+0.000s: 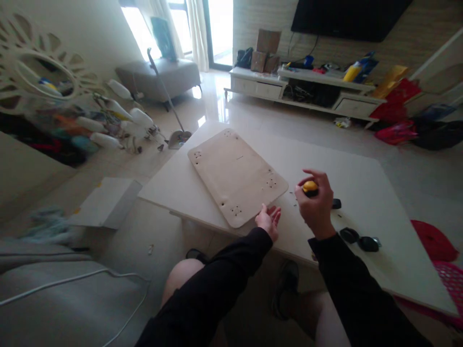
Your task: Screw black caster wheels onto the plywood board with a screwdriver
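A beige rectangular board (235,178) with rounded corners lies on the white table (347,168). Groups of small holes mark its corners. At the board's near right edge is my left hand (266,222), palm turned up and fingers apart; whether it touches the edge I cannot tell. My right hand (318,205), raised over the table right of the board, is wrapped round a screwdriver (310,187) with a yellow and black handle; its shaft is hidden. Small screws (294,205) lie between board and hand. Black casters (368,244) rest beside my right forearm, and another black part (336,204) is partly behind my right hand.
A white cardboard box (108,202) stands on the floor to the left. Beyond the table are a long-handled dustpan (179,139), a grey bench (159,79) and a cluttered TV cabinet (260,89). A red stool (434,241) is by the table's right edge.
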A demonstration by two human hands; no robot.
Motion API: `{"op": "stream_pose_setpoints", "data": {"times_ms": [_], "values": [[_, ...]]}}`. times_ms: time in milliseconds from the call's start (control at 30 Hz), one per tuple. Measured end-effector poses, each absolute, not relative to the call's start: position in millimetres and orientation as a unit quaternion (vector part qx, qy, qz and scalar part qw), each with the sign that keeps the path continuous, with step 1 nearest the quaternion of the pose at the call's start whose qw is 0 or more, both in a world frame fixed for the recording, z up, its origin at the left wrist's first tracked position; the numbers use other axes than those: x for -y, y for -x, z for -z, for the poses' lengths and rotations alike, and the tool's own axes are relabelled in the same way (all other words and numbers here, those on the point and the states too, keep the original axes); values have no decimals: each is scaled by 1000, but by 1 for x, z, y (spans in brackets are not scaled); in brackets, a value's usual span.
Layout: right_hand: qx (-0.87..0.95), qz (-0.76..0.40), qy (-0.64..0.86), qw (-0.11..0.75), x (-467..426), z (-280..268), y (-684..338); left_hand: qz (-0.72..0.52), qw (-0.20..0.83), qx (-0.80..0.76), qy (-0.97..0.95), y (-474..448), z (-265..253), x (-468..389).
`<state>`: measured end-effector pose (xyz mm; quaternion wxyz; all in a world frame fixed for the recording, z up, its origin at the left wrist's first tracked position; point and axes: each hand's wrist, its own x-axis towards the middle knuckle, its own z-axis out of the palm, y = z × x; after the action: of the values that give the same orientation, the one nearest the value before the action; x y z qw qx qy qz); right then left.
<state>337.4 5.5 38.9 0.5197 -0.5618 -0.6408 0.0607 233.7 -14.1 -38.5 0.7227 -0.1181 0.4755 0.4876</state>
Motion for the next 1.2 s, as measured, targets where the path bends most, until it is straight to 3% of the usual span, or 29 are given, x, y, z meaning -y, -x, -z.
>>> {"op": "stream_pose_setpoints", "data": {"times_ms": [200, 333, 400, 467, 633, 967, 1200], "values": [[588, -58, 571, 570, 62, 11, -355, -379, 818, -421, -95, -225, 23, 12], [623, -77, 534, 567, 55, 7, -336, -484, 610, -550, -301, -130, 14, -7], [655, -67, 508, 556, 46, 2, -325, -549, 453, -642, -284, -75, 13, -21], [696, -56, 476, 534, 36, -1, -315, -538, 376, -718, -233, -34, 18, -31], [764, -51, 433, 477, 23, 1, -303, -415, 484, -749, -184, -23, 53, -33], [767, -45, 431, 473, 19, -4, -317, -411, 481, -755, -172, -31, 76, -35], [746, -62, 443, 495, 17, -2, -335, -403, 561, -712, -128, -55, 68, -25]]}}
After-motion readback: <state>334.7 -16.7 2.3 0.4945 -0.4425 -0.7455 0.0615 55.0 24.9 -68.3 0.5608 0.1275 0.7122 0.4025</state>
